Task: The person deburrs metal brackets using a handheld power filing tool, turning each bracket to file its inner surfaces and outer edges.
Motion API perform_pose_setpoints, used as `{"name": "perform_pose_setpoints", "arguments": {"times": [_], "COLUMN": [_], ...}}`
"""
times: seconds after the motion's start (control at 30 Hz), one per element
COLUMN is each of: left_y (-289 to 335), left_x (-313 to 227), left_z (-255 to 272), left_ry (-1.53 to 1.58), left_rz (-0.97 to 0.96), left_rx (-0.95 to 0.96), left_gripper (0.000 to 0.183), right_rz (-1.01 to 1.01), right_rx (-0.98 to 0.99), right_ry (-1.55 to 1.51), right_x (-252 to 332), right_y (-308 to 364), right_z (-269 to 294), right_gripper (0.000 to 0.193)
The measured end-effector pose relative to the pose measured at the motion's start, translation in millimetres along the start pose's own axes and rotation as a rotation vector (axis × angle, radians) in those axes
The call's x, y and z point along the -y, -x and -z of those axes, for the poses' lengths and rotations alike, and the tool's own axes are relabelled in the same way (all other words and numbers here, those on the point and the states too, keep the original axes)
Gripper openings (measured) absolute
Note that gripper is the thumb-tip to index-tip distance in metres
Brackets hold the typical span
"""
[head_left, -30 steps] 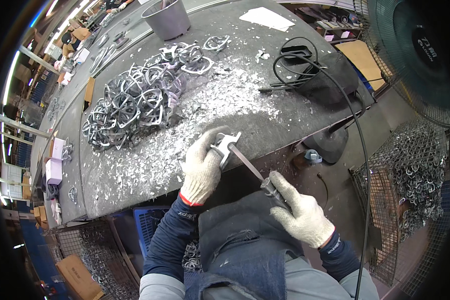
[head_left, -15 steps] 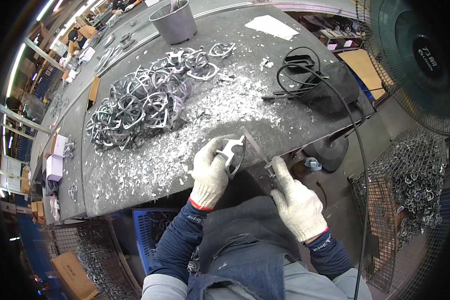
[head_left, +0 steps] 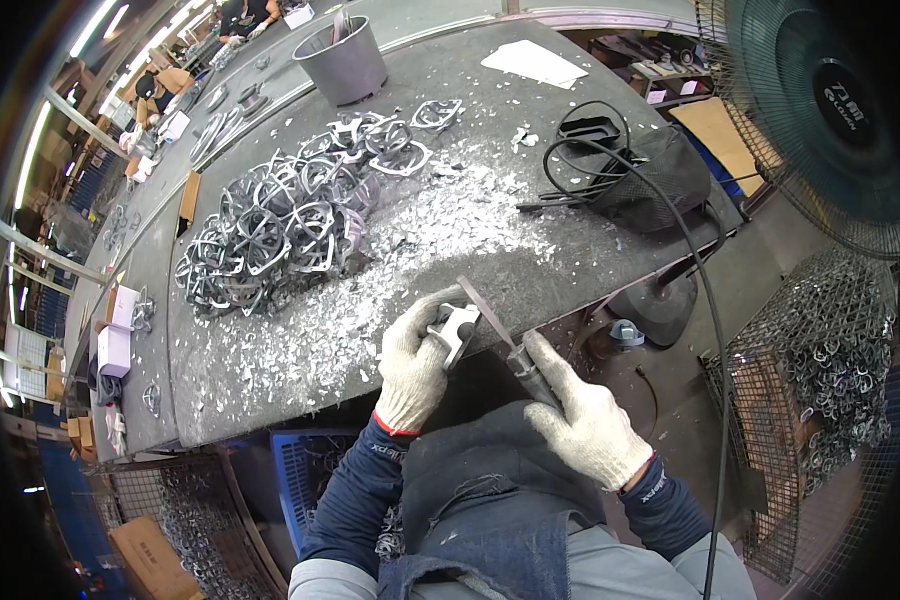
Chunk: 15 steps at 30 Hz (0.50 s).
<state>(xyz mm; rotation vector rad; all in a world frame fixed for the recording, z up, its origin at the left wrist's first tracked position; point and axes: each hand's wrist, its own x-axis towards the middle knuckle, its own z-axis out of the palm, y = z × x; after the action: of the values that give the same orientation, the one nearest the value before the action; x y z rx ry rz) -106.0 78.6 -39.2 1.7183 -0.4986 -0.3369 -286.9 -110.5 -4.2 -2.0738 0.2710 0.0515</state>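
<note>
Head view, hands (head_left: 413,360) (head_left: 595,425) apart near table edge (head_left: 560,303), left gripping metal part (head_left: 459,328), right file (head_left: 489,315)

At the frame centre, the left grip (head_left: 413,360), in a cream knitted glove (head_left: 410,385), holds a silvery angular metal part (head_left: 457,330). The right grip (head_left: 592,425), gloved likewise, holds a narrow flat-bladed tool (head_left: 492,315) by its dark handle (head_left: 532,375). At upper left, grey looped metal pieces (head_left: 280,215) lie heaped on the dark grey worktop (head_left: 580,265).

- Part (head_left: 457,330): partly covered by left hand (head_left: 413,352)
- Handle (head_left: 533,376): lower end hidden in right hand (head_left: 592,425)
- Crate (head_left: 292,478): partly beneath table (head_left: 435,85)
- Fan (head_left: 795,120): cut off above
- Far worker (head_left: 148,88): too small to make out
</note>
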Motion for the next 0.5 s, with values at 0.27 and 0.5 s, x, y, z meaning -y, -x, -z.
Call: {"name": "perform_pose_setpoints", "arguments": {"times": [0.27,0.5], "left_y": [4.2,4.7], "left_x": [15.8,31.7], "left_z": [6.0,9.0], "left_ry": [0.306,0.425], "left_rz": [0.002,0.025], "left_rx": [-0.058,-0.094], "left_gripper": [0.042,0.044], "right_rz": [-0.209,-0.187], "right_rx": [0.117,0.160], "right_ry": [-0.187,-0.317], "right_x": [4.2,15.8], "right_y": [-1.7,-2.9], "right_z": [-3.1,-4.2], "right_gripper": [0.089,0.088]}}
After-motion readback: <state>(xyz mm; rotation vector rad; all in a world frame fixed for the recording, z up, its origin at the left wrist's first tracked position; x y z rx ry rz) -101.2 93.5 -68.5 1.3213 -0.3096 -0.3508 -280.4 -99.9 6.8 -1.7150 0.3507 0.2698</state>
